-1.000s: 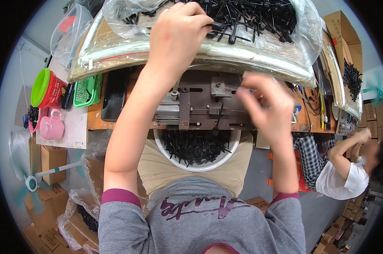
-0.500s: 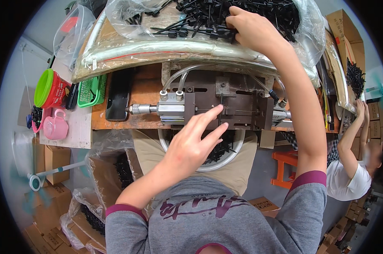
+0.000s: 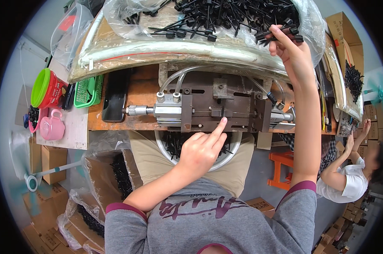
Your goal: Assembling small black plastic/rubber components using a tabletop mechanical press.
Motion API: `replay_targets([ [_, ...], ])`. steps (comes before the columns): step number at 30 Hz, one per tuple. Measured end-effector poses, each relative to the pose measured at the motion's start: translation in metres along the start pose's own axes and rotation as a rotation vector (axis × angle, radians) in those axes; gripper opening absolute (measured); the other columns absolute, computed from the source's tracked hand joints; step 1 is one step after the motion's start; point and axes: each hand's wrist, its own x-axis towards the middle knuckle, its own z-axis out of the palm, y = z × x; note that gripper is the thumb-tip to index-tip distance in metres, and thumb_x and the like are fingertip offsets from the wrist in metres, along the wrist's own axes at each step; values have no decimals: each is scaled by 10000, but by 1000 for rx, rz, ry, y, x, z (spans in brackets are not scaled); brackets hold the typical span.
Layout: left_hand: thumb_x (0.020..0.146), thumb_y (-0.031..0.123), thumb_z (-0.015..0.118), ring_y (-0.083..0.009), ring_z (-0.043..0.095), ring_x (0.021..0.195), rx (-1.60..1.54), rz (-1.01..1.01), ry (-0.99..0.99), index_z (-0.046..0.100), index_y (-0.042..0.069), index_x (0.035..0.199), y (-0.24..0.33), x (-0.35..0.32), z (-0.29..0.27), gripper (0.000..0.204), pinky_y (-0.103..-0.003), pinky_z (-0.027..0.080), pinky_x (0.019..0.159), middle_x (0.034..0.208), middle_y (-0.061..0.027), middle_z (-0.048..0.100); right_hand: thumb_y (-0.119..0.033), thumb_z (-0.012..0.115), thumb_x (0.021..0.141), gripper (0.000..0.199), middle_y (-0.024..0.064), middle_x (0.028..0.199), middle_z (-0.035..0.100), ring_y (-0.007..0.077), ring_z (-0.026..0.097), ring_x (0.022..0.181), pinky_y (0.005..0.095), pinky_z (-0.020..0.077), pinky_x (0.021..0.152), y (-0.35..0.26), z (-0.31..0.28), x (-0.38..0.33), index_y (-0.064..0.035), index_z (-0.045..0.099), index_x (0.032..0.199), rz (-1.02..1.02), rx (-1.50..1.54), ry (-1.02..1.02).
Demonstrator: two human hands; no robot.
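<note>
My right hand (image 3: 294, 57) is raised at the right edge of the pile (image 3: 225, 17) of black plastic parts with blocky heads and thin stems. Between its thumb and fingers is a small bunch of these black stemmed parts (image 3: 280, 34). My left hand (image 3: 202, 152) reaches to the front of the dark metal fixture (image 3: 204, 112), index finger stretched out and the other fingers bent. That fingertip is at the lower end of a thin black piece (image 3: 222, 111) standing in the middle of the fixture. Nothing shows held in the left hand.
Metal cylinders (image 3: 168, 114) with clear air hoses flank the fixture. A round white-rimmed container (image 3: 236, 154) with black parts rests on my lap. A phone (image 3: 115, 99), green basket (image 3: 89, 91) and pink cup (image 3: 52, 127) lie left. Another person (image 3: 348, 180) works at the right.
My right hand has drawn back rightward from the pile, bringing out a bunch of black parts. My left hand has bent its spread fingers, leaving the index finger at the fixture.
</note>
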Motion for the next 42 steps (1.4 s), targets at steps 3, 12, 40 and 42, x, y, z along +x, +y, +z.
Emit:
replay_targets([
  [3,777,90,756,-148,645,598,-7,-24,-11,739,44,973,-3,-1,3,202,-258,519,588,1341,-106,656,-217,735,940,216,64,886,719,70,590,638,219,449,574,-3,2,-20,-14,708,1010,99,74,-43],
  [12,775,173,796,-161,661,581,-31,-110,-21,743,73,1044,-4,4,5,293,-257,515,543,1352,-61,653,-214,729,933,202,29,773,665,50,475,460,195,344,438,-8,27,-83,-52,668,1037,363,260,-33],
  [40,693,114,812,-171,677,679,50,-60,-70,723,45,959,-1,13,-4,289,-283,513,602,1257,-102,698,41,713,856,160,168,999,734,225,731,818,289,577,702,18,34,-170,43,693,1015,-434,-597,53],
  [42,704,113,823,-176,687,700,-34,-87,-72,730,41,988,1,14,-8,307,-282,529,615,1232,-105,706,27,747,716,291,190,1005,724,261,701,746,307,555,643,22,28,-168,44,715,1004,-661,-766,-33],
])
